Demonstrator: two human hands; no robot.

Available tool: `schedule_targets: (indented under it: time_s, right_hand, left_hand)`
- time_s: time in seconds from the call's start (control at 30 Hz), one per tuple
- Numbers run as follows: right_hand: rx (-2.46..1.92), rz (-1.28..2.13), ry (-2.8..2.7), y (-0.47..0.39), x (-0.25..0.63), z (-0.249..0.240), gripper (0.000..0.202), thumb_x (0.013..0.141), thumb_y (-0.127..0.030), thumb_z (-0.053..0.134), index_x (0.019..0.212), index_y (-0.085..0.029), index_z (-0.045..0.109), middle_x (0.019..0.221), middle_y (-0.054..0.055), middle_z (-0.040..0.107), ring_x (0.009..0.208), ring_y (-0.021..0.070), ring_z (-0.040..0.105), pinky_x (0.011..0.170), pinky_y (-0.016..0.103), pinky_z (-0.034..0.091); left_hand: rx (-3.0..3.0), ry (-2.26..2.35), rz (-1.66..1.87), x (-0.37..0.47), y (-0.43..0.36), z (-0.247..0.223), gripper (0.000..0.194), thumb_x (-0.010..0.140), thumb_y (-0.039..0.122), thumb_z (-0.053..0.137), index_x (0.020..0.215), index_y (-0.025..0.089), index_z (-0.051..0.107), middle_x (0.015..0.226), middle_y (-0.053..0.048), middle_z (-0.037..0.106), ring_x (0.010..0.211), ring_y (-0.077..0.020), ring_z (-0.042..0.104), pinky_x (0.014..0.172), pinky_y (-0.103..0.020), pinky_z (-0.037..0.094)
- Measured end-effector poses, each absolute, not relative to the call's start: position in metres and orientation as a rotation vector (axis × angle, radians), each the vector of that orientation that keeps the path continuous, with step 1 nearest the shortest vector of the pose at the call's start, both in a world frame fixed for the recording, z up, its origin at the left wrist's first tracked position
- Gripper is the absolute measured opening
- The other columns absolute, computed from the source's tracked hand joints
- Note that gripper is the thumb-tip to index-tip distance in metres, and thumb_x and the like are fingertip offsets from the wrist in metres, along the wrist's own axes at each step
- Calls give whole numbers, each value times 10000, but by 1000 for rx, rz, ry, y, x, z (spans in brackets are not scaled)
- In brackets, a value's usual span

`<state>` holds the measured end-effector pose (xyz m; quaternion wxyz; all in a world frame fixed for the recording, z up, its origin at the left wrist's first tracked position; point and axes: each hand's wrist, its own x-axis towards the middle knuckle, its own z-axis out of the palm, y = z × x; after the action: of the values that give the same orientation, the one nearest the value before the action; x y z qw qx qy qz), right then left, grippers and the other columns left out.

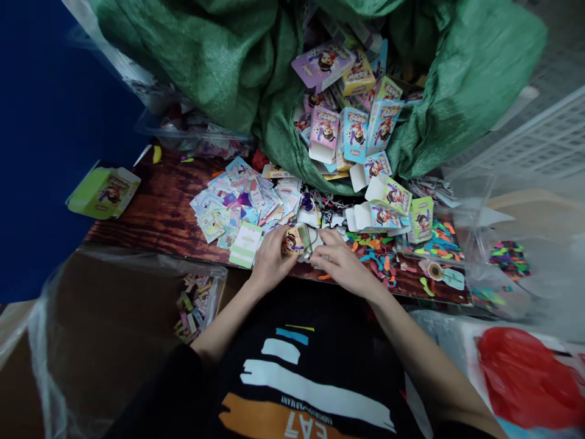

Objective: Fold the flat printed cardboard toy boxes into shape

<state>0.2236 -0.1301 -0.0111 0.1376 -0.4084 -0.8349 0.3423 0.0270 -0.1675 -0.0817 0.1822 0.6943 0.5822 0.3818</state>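
My left hand [270, 259] is closed around a small yellow printed card box [293, 241], held low over the table's front edge. The box's open end faces right. At that end my right hand [342, 263] has its fingers drawn together around a small item with a thin dark loop, too small to make out. Left of the box, a green-and-white card [247, 245] lies in front of a loose heap of printed cards [251, 198]. Just behind the hands are white pieces and dark cords [320, 210].
A green woven sack [228, 67] spills printed boxes [354, 134] onto the wooden table [150, 201]. Small coloured pieces [379, 259] lie at right. A flattened green box [106, 192] sits at far left. Below, a lined carton [196, 305] holds many small boxes; a red bag [525, 375] is lower right.
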Motion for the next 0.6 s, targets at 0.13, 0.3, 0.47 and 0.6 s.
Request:
schedule_targets:
  time_s: [0.13, 0.3, 0.47, 0.6]
  right_hand:
    - [-1234, 997, -2683, -130, 230, 6, 263, 958, -230, 534, 713, -179, 618, 933, 77, 593, 980, 226, 532, 846, 342, 430]
    - [-1332, 1194, -2814, -123, 239, 30, 251, 963, -231, 517, 724, -192, 584, 680, -7, 568, 635, 141, 500, 611, 259, 301]
    - [-1081, 1383, -2895, -117, 243, 42, 248, 952, -237, 525, 712, -198, 573, 642, -19, 567, 605, 137, 500, 589, 256, 278]
    - [-1014, 1426, -2942, -115, 244, 44, 196, 936, -228, 550, 752, -203, 615, 688, -8, 612, 669, 156, 557, 618, 254, 313]
  left_hand:
    - [2017, 1665, 1054, 22, -165, -82, 627, 805, 180, 670, 1376, 183, 412, 1354, -153, 573, 1284, -285, 538, 1076, -443, 468]
    - [2110, 1613, 970, 22, -165, -82, 627, 830, 171, 641, 1401, 190, 384, 1372, -159, 556, 1328, -294, 504, 1096, -470, 454]
    - [2091, 1576, 969, 24, -167, -85, 624, 825, 171, 648, 1392, 195, 388, 1381, -155, 556, 1332, -291, 506, 1112, -478, 438]
    - [1980, 1529, 972, 26, -167, -86, 600, 823, 232, 686, 1361, 191, 424, 1343, -151, 581, 1261, -286, 561, 1056, -458, 481]
